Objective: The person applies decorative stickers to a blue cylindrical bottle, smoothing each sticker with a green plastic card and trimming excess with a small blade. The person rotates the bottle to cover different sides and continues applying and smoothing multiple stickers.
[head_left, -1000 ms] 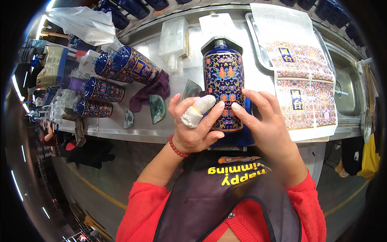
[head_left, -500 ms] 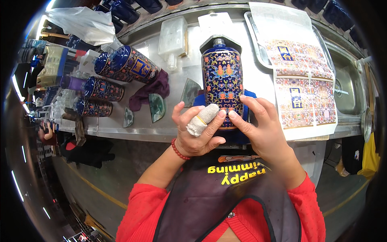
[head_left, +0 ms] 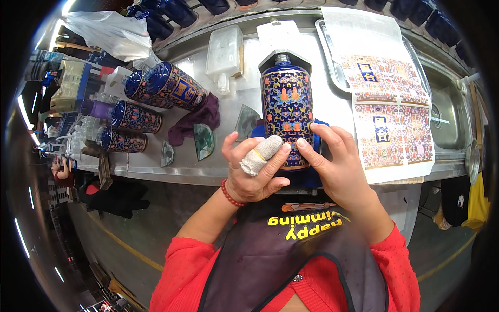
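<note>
Left hand (head_left: 250, 179) and right hand (head_left: 343, 167) angle inward over a glossy dark-blue, flower-patterned cylindrical bottle (head_left: 287, 101) — both half-open, fingertips touching its lower end, ungrasped.

On the bench (head_left: 228, 114), the bottle (head_left: 287, 104) lies neck away, its near end between the person's left hand (head_left: 252, 179) and right hand (head_left: 340, 164). Left: a cloth (head_left: 182, 126), further bottles (head_left: 179, 86). Right: sheets (head_left: 383, 135) overlying a tray (head_left: 332, 70), then a sink (head_left: 451, 117). Behind: apparently more containers (head_left: 176, 11).
</note>
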`<act>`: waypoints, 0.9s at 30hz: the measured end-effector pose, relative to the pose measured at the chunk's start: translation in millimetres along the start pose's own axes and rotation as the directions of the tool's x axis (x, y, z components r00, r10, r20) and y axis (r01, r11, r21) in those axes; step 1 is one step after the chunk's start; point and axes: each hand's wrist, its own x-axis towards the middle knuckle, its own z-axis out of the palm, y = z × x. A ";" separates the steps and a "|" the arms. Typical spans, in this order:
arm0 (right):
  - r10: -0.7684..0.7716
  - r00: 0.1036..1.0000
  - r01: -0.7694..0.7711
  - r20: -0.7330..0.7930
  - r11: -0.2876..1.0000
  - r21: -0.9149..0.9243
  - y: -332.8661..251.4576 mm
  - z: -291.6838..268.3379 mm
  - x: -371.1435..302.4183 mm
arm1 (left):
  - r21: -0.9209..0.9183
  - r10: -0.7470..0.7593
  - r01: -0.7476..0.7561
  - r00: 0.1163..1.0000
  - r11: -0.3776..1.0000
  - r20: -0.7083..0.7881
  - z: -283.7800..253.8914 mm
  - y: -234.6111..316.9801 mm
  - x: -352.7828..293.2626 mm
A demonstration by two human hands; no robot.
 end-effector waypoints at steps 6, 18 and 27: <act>0.012 1.000 -0.012 -0.018 1.000 0.008 -1.0 0.4 1.4 | -0.042 -0.022 0.022 1.000 0.999 -0.007 0.3 -1.6 0.6; 0.020 1.000 -0.019 -0.012 0.999 0.025 -1.1 0.7 2.4 | -0.027 0.002 -0.002 1.000 1.000 -0.005 1.6 -4.4 3.9; 0.023 1.000 -0.022 -0.015 0.998 0.054 -1.3 1.1 2.4 | -0.055 0.008 -0.008 1.000 0.998 -0.003 2.7 -8.9 7.9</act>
